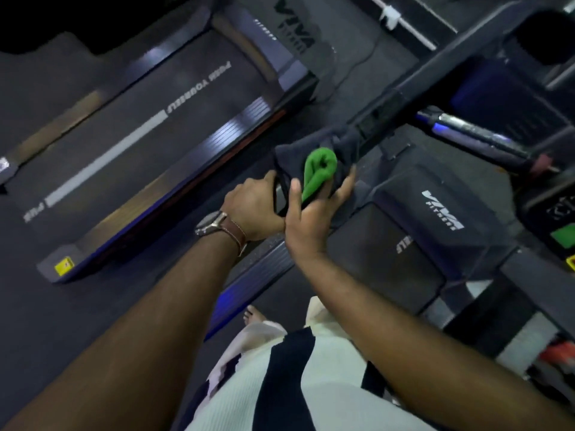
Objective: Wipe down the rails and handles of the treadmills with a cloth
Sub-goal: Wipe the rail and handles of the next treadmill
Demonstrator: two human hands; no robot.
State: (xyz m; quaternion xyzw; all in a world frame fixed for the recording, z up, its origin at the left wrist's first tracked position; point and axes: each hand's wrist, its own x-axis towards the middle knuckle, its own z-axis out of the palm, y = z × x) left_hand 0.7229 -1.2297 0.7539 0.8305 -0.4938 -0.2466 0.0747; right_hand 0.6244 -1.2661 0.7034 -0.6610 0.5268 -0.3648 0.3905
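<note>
Gripping the dark cloth at the rail end, the left hand and right hand should wrap it snugly, the right also pinching a green cloth.

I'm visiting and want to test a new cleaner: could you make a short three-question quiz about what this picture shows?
1. True or false: the left hand wears a watch at its wrist.
2. What colour is the small cloth bunched against the dark cloth? A red, B green, C white.
3. Fill in: the dark cloth is wrapped round the end of the treadmill's ____.

Key
1. True; a brown strap shows.
2. B; the right hand holds it.
3. Rail.
</note>
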